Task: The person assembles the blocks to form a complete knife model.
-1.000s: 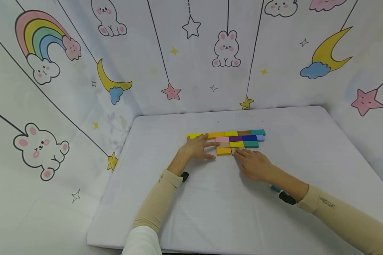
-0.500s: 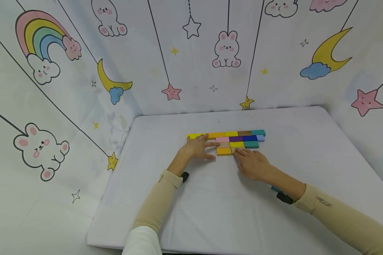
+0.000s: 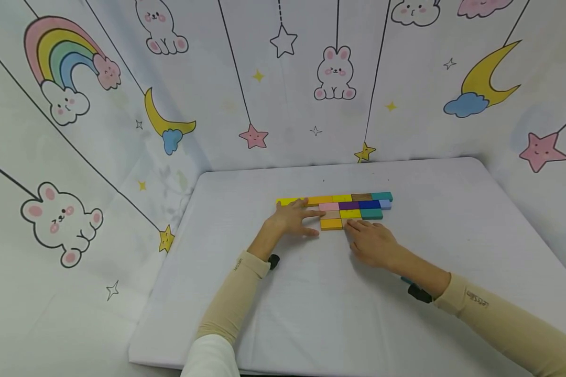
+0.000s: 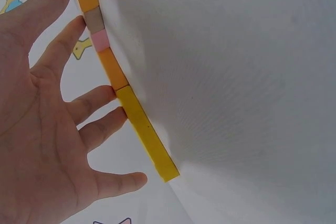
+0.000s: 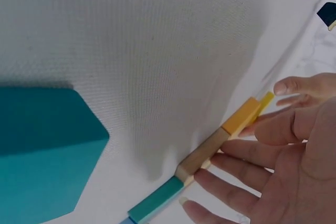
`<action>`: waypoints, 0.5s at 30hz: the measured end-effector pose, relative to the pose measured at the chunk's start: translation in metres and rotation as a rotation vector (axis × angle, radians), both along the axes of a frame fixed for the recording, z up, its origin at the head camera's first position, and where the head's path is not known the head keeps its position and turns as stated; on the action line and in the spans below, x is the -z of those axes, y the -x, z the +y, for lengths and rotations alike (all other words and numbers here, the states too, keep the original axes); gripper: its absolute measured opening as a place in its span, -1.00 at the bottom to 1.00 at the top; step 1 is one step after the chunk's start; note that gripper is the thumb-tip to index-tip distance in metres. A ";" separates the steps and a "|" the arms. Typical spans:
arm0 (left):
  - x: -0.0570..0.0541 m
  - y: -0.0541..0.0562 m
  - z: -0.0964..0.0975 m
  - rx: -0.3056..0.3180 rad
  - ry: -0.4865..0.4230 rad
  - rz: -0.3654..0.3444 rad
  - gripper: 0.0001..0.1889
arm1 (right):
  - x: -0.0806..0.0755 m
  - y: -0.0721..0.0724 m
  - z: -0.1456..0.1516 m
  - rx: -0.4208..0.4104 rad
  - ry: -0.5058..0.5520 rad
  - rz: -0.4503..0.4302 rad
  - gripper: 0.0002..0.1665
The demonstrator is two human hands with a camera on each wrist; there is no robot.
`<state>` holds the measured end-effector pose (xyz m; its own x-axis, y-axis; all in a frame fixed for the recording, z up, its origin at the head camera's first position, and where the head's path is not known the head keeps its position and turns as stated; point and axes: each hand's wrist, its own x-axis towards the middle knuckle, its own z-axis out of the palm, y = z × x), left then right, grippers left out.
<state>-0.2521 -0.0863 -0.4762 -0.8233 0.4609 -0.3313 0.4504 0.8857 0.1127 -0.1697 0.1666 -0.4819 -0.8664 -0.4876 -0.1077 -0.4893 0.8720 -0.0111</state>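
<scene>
Coloured blocks lie flat in rows on the table. My left hand (image 3: 290, 217) has its fingers spread against the left ends of the rows. In the left wrist view, fingertips touch a long yellow block (image 4: 147, 134) and the wooden block (image 4: 94, 19). My right hand (image 3: 374, 245) rests its fingertips on the light wooden block (image 5: 202, 156) in the nearest row, partly covering it. The orange block (image 3: 331, 224) sits to the left of that block, end to end. Above the front row are a yellow block (image 3: 350, 213) and a teal block (image 3: 371, 213).
The farthest row runs longest, with a brown block (image 3: 361, 197) near its right end. Another teal block (image 3: 406, 279) lies apart, partly hidden under my right wrist. A patterned cloth wall (image 3: 292, 104) rises behind the white table (image 3: 320, 314).
My right forearm and wrist have shifted slightly left, while its fingertips stay at the wooden block. My left hand and the rows look unchanged.
</scene>
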 end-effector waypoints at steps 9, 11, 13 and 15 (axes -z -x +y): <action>0.000 0.000 0.000 -0.001 0.001 -0.008 -0.21 | -0.002 -0.002 0.001 0.012 0.036 -0.027 -0.31; 0.000 0.001 0.000 0.003 -0.002 -0.007 -0.21 | -0.005 -0.005 0.003 0.014 0.056 -0.025 -0.32; 0.000 0.001 -0.001 0.007 -0.007 -0.007 -0.22 | -0.009 -0.008 0.006 0.017 0.080 -0.014 -0.34; 0.001 0.001 -0.001 0.009 -0.011 -0.006 -0.22 | -0.012 -0.011 0.010 0.023 0.105 -0.005 -0.36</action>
